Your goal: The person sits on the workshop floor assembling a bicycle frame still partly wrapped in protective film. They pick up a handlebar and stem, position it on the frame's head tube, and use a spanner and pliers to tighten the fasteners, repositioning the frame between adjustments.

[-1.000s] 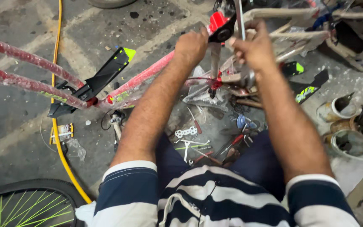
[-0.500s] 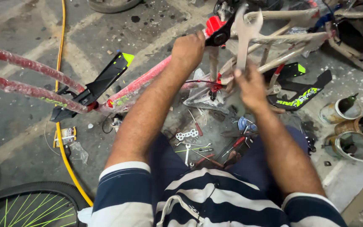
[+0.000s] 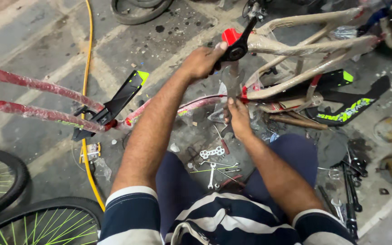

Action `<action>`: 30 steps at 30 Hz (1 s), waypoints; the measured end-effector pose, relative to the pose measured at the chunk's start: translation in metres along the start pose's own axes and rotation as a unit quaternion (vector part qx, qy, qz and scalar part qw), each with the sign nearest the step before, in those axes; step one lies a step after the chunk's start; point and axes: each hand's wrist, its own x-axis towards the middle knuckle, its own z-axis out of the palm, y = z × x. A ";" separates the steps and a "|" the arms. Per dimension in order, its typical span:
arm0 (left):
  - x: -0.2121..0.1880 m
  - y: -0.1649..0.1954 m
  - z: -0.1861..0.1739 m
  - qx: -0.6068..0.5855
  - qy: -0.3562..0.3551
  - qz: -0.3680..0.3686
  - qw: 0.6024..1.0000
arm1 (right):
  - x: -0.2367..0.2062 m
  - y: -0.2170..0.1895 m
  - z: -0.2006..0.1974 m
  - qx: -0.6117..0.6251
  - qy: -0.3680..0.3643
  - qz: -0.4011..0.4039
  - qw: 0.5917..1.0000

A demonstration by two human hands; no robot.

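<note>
The gray concrete floor [image 3: 46,45] fills the view, with dark spots and pale lines on it. Two red wrapped bike tubes [image 3: 32,97] come in from 9 o'clock. A tan wrapped bike frame [image 3: 314,45] lies at 1 o'clock. Two wheels with green spokes [image 3: 32,222] sit at 7 o'clock. A yellow hose [image 3: 86,68] runs from 12 o'clock down to 7 o'clock. A black and green mudguard [image 3: 123,97] lies by the red tubes, and another one [image 3: 345,109] lies at 3 o'clock. The left hand [image 3: 203,61] is up near 12 o'clock, closed tight around a black flat wrench [image 3: 239,45]. Just below it, the right hand [image 3: 239,118] pinches the bottom of a gray metal spanner [image 3: 231,84] that stands upright. The two hands are close but not touching. Small spanners [image 3: 212,170] lie on the floor between the knees, near 6 o'clock.
</note>
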 end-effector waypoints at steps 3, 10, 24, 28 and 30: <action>0.003 0.006 -0.003 0.058 -0.005 -0.004 0.998 | 0.000 0.009 0.010 0.045 0.017 -0.024 0.999; -0.005 0.026 -0.015 0.093 -0.025 -0.043 0.994 | 0.013 0.009 0.059 0.226 -0.010 -0.012 0.974; 0.008 0.036 -0.038 0.218 -0.074 -0.057 0.971 | 0.034 -0.016 0.172 0.479 -0.070 0.007 0.875; 0.004 0.043 -0.040 0.233 -0.081 -0.057 0.967 | 0.043 -0.011 0.169 0.461 -0.067 -0.012 0.885; 0.002 0.048 -0.040 0.253 -0.084 -0.053 0.962 | 0.046 -0.008 0.163 0.440 -0.081 -0.051 0.893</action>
